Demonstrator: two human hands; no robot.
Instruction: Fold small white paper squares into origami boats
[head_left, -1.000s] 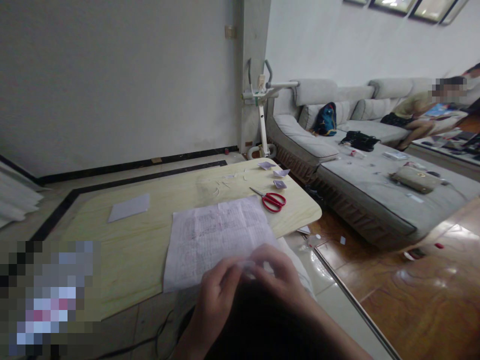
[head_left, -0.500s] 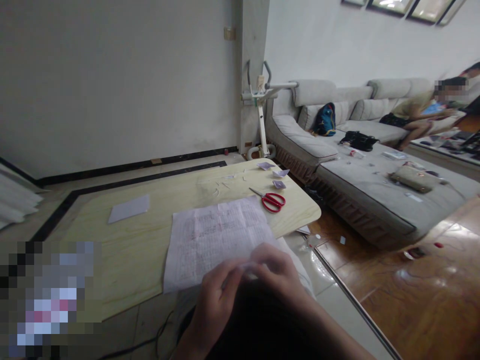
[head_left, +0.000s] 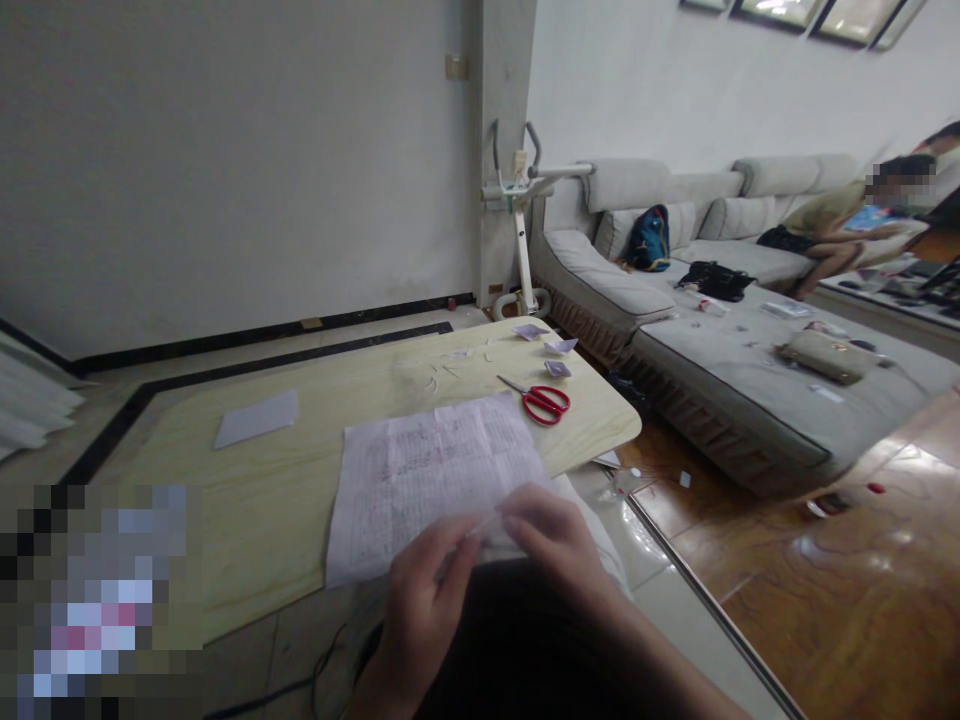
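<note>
My left hand (head_left: 431, 575) and my right hand (head_left: 551, 535) meet above the near edge of a large printed sheet (head_left: 431, 465). The fingers of both are pinched, and a small pale, thin piece (head_left: 489, 522) shows faintly between their tips; blur hides what it is. The creased sheet lies on a pale wooden table (head_left: 247, 520). Beyond its far right corner rest red-handled scissors (head_left: 546, 404), blades pointing left. Several small folded paper pieces (head_left: 557, 370) stand behind the scissors. White paper scraps (head_left: 450, 370) are scattered to their left.
A stack of blank white paper (head_left: 257, 418) lies on the table's left part. To the right are a grey sofa (head_left: 742, 400) with bags on it, and a seated person (head_left: 817, 220) farther off. An exercise machine (head_left: 521, 230) stands behind the table.
My hands have drawn slightly apart, the left one shifting a little left, and the pale piece between the fingertips shows more. The things on the table have stayed put.
</note>
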